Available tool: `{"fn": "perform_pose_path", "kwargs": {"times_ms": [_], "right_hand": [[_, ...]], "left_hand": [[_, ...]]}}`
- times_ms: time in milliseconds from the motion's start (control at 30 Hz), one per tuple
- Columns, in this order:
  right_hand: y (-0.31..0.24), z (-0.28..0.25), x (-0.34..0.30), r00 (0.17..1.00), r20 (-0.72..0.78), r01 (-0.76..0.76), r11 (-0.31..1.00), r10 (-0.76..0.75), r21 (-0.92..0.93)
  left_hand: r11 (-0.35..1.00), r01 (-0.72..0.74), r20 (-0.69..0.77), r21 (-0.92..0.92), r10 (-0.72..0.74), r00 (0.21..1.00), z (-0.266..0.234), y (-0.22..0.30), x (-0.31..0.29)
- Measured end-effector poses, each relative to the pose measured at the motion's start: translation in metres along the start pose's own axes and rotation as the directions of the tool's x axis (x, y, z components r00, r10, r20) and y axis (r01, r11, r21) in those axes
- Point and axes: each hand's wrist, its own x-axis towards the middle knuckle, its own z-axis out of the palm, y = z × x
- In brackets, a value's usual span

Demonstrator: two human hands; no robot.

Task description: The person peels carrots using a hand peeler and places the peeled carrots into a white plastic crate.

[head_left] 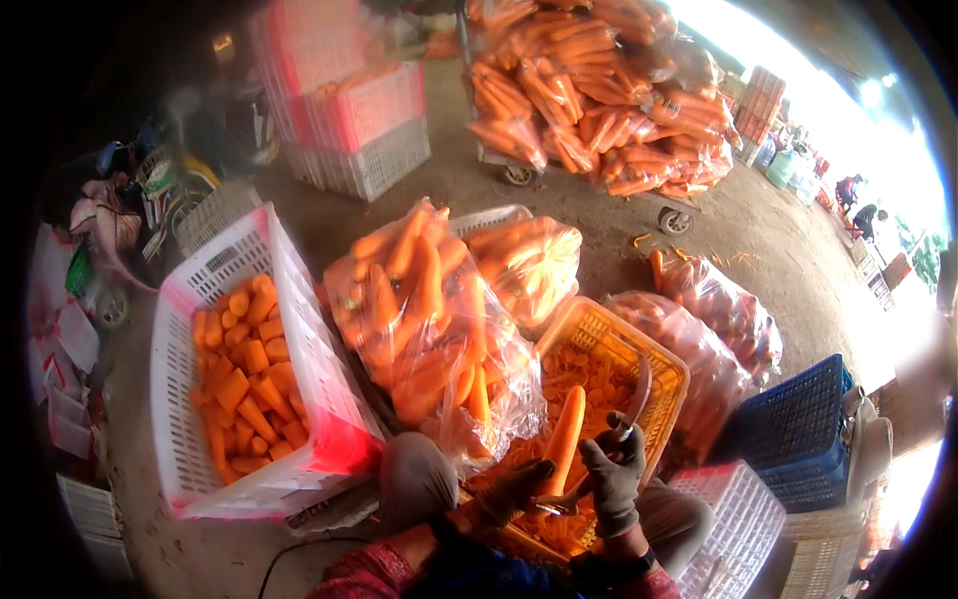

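Note:
A peeled carrot (566, 435) stands nearly upright in my left hand (509, 491), whose dark-gloved fingers close round its lower part. Close to its right is my right hand (614, 477), also gloved, with the fingers curled round a tool with a curved metal blade (640, 387) that rises above them. Another thin piece of metal shows by the carrot's lower end; I cannot tell if it belongs to the same tool. Beneath both hands sits an orange crate (671, 371) with a layer of carrot peelings (589, 384).
On the left, a white-and-pink crate (299, 339) holds peeled, cut carrots. Clear bags of carrots (429, 319) stand ahead, with more bags (689, 339) to the right. Blue crates (788, 424) stand farther right. A cart piled with bagged carrots (609, 90) and stacked crates (349, 130) are behind.

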Motion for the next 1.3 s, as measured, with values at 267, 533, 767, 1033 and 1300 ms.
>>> {"fn": "perform_pose_path", "kwargs": {"times_ms": [267,533,767,1033,1300], "right_hand": [[0.018,-0.017,0.008,0.953,0.017,-0.302,0.952,0.301,0.044],[0.01,-0.016,0.003,0.971,0.011,-0.241,0.97,0.241,0.042],[0.013,-0.005,0.018,0.973,-0.027,-0.222,0.965,0.228,0.143],[-0.013,0.004,0.048,0.962,0.017,-0.275,0.959,0.274,0.065],[0.019,0.004,0.047,0.959,0.029,-0.282,0.955,0.281,0.094]], "left_hand": [[0.993,0.115,0.071,0.005,-0.115,0.991,-0.013,-0.009,0.007],[0.966,0.056,0.019,-0.252,-0.052,0.998,-0.011,0.007,0.015],[0.955,0.068,0.01,-0.288,-0.068,0.998,0.005,0.016,0.007],[0.921,0.183,0.179,-0.343,-0.128,0.976,-0.008,0.007,-0.009],[0.945,0.116,0.16,-0.307,-0.069,0.985,0.01,0.03,-0.016]]}}
